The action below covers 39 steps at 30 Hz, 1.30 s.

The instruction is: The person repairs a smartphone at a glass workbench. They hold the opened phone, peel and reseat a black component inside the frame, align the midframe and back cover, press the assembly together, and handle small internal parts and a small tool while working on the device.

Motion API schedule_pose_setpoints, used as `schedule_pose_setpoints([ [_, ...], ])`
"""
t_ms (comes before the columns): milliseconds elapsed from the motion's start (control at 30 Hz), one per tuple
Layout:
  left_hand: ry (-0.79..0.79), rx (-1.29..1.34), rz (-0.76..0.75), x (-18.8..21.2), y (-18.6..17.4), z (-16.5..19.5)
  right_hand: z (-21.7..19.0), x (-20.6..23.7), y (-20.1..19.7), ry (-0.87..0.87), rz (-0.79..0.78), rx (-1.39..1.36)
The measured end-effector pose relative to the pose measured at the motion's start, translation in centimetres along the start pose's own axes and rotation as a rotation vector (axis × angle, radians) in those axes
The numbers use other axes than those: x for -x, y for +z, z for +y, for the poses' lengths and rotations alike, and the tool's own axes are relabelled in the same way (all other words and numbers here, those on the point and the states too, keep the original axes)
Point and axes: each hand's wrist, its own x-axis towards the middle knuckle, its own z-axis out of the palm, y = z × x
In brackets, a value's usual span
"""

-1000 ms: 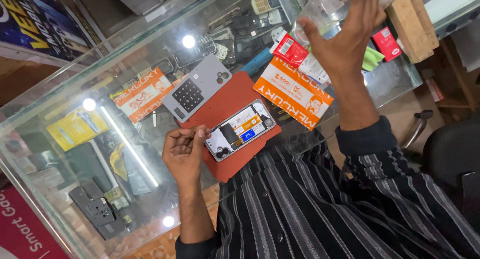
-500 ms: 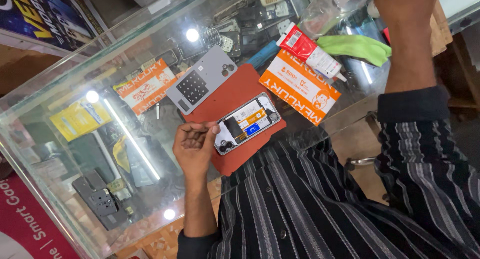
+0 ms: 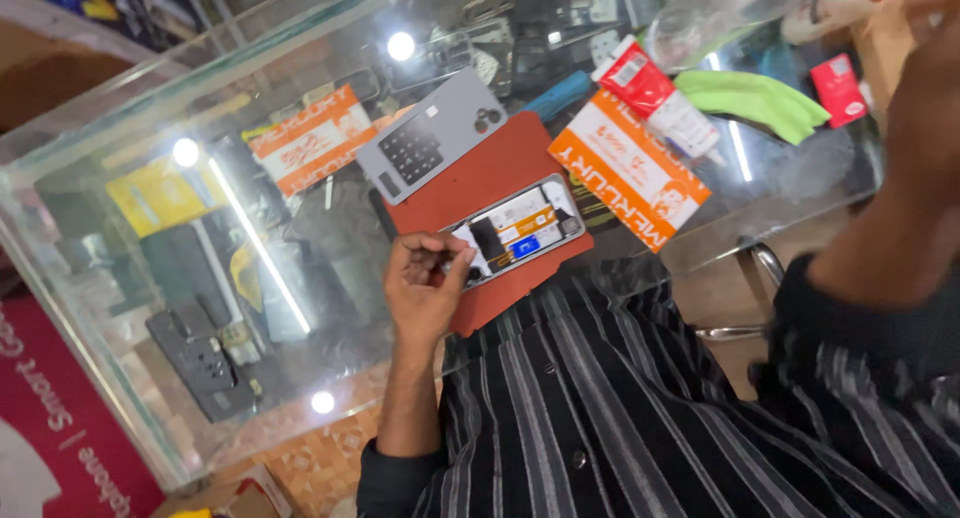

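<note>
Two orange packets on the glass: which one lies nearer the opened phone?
The right orange packet, just past the opened phone and the red mat's edge. The other orange packet lies farther off, left of the grey back cover.

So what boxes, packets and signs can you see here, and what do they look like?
Orange and white flat packet: on the glass counter, right of the opened phone.
Second orange and white packet: under the glass, left of the grey back cover.
Red and white tube pack: above the first packet.
Small red packet: far right.
Red sign: bottom left, white lettering.
Yellow pack: under the glass, left.
</note>
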Motion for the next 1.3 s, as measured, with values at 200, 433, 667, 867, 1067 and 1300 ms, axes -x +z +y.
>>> schedule_pose_setpoints([
  [200,0.189,-0.093,-0.012,1.3,-0.2,-0.4,-3.9,10.9,3.6,-0.263,-0.340,-0.124],
  [433,0.232,-0.109,0.067,3.3,-1.9,-1.5,-2.7,17.9,8.4,-0.496,-0.568,-0.503],
  [667,0.228,-0.159,-0.059,5.9,-1.1,-2.6,-3.2,20.9,9.6,-0.255,-0.543,-0.647],
  [867,0.291,-0.167,-0.123,6.4,-0.7,-2.4,-3.7,22.5,9.6,-0.030,-0.657,-0.829],
  [1067,0.342,-0.256,-0.105,6.3,-0.8,-2.1,-3.6,22.8,9.8,-0.045,-0.702,-0.755],
  [1300,0.365,-0.328,-0.093,6.0,-1.1,-2.2,-6.0,20.4,10.1,-0.115,-0.743,-0.790],
])
